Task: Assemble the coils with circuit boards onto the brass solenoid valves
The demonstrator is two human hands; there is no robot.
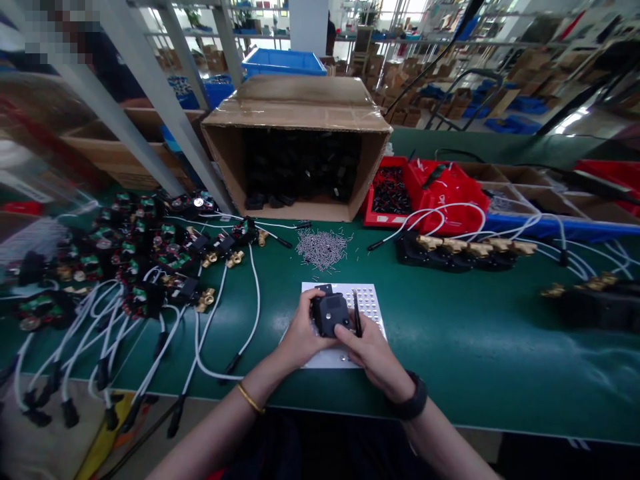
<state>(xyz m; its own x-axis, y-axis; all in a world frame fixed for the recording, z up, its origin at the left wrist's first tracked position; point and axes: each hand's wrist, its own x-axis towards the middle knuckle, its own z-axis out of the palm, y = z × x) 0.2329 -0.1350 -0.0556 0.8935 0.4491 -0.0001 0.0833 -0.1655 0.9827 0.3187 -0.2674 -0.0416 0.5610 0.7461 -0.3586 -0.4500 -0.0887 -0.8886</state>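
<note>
My left hand and my right hand meet over a white perforated plate on the green table. Both grip a small black plastic housing held between them. My right hand also pinches black tweezers that stick up beside the housing. A heap of small metal pins lies just beyond the plate. My left wrist wears a gold bangle, my right a black watch.
An open cardboard box on its side holds more black housings. Left lies a pile of brass-fitted parts with white cables. Right are a red tray and a row of brass-fitted assemblies. Another person stands at far left.
</note>
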